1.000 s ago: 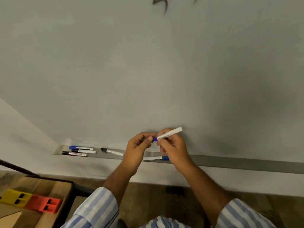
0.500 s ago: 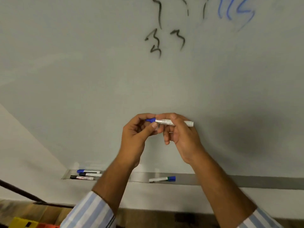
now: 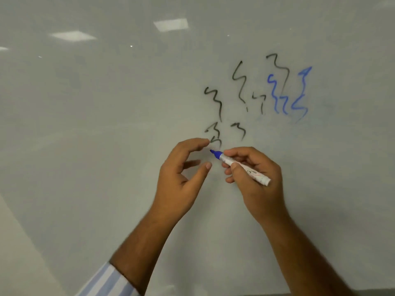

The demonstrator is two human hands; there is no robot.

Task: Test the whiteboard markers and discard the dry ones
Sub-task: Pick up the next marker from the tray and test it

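The right hand [image 3: 256, 180] holds a blue marker [image 3: 239, 166], with its fingers [image 3: 236, 155] curled round the white body. The marker's long side slants, with the blue tip up and to the left and the flat end down and to the right. The tip points at the whiteboard [image 3: 106, 124] just under the black squiggles [image 3: 215, 103], very near it; I cannot tell if it touches. The left hand [image 3: 183, 178] is just beside the tip, fingers loosely bent, and holds nothing I can see. The right hand will likely draw the test line. Blue squiggles [image 3: 277, 97] sit toward the board's upper right. Ceiling lights [image 3: 171, 24] shine off the board's top.
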